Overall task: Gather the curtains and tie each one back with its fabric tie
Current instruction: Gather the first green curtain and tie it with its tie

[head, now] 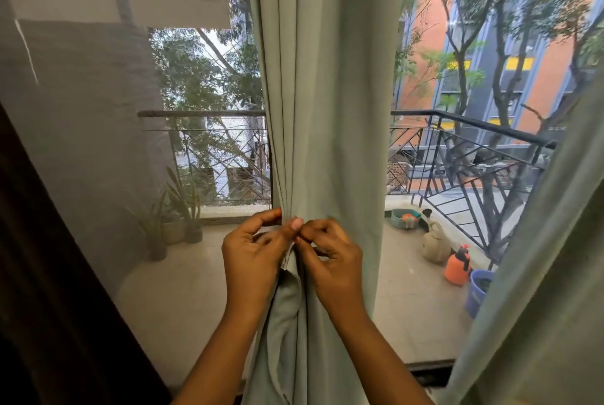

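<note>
Hands at the waist of the middle curtain [330, 104], which hangs straight down the centre of the window with its pleats drawn in where it is held. The left hand [253, 251] and the right hand [331, 257] meet fingertip to fingertip on the near face of the cloth. Both have curled fingers and both pinch the gathered folds at the same spot, the left thumb [296, 224] uppermost. A pale strip [288, 257] shows just below the left fingers. It may be an end of the fabric tie, though it is too small to tell from a hem. The step in hand appears to be fastening the tie on this curtain, with the gathering largely done on the left side, while the right portion of the panel hangs broad. The next move probably calls for holding the bunch firm with one hand while the other draws the tie round and secures it, without letting the folds slip. A second curtain [539, 290] hangs loose at the right edge, untied, so the task looks roughly half open. To the left is a mesh screen [81, 127], with potted plants [176, 218] beyond it. Outside on the balcony floor are a teal basin [403, 218], a jug [434, 243], an orange sprayer [457, 265] and a blue bucket [478, 290], all behind the railing [474, 123] line and well apart from the hands. Nothing stands between the hands and the cloth.
</note>
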`<state>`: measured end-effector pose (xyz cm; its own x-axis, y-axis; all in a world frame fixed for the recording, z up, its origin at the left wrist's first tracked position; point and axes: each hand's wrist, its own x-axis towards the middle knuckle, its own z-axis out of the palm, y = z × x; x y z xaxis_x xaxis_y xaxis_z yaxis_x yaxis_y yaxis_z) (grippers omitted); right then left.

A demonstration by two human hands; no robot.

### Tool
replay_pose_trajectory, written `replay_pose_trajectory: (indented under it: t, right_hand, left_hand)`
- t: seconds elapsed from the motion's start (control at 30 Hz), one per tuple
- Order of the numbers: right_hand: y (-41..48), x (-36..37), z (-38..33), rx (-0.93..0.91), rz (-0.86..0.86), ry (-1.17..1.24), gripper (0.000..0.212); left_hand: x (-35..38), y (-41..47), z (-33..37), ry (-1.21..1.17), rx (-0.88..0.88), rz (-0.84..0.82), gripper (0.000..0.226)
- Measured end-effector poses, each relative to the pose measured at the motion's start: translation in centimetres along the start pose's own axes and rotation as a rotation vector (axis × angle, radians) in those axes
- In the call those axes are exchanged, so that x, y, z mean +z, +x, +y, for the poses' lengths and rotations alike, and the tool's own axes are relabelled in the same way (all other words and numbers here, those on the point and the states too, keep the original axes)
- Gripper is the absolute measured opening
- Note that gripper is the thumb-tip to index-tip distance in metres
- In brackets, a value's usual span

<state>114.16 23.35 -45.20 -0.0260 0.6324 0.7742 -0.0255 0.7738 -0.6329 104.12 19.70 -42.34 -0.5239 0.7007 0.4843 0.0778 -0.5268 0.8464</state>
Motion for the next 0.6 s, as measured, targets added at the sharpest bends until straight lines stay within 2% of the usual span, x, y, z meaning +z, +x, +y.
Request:
replay_pose_trajectory:
  t: [0.1, 0.17, 0.27, 0.37, 0.47, 0.53, 0.6]
  right_hand:
    - [-0.2, -1.1, 0.4, -0.011, -0.110, -0.021, 0.026]
    - [-0.1, -2.4, 0.6, -0.003, -0.095, -0.072, 0.020]
    - [0.3, -4.6, 0.8, 0.020, 0.142, -0.225, 0.018]
    - [1.8, -6.6, 1.3, 0.106, 0.381, -0.320, 0.041]
    - [4.2, -7.9, 2.4, 0.263, 0.369, -0.300, 0.061]
    - [5.2, -8.0, 2.7, 0.339, 0.284, -0.223, 0.049]
    - [5.1, -7.6, 2.5, 0.302, 0.224, -0.200, 0.030]
  left_hand:
    - [-0.2, 0.2, -0.1, 0.081, 0.023, 0.044, 0.021]
    - [-0.2, 0.1, -0.1, 0.119, 0.032, 0.066, 0.014]
    - [0.0, -0.2, -0.3, 0.172, 0.062, 0.101, 0.014]
    - [0.4, -0.6, -0.4, 0.179, 0.067, 0.132, 0.014]
    - [1.2, -0.8, -0.4, 0.187, 0.052, 0.172, 0.014]
    - [1.8, -1.0, -0.5, 0.197, 0.037, 0.197, 0.016]
    - [2.4, -1.3, -0.7, 0.206, 0.036, 0.207, 0.020]
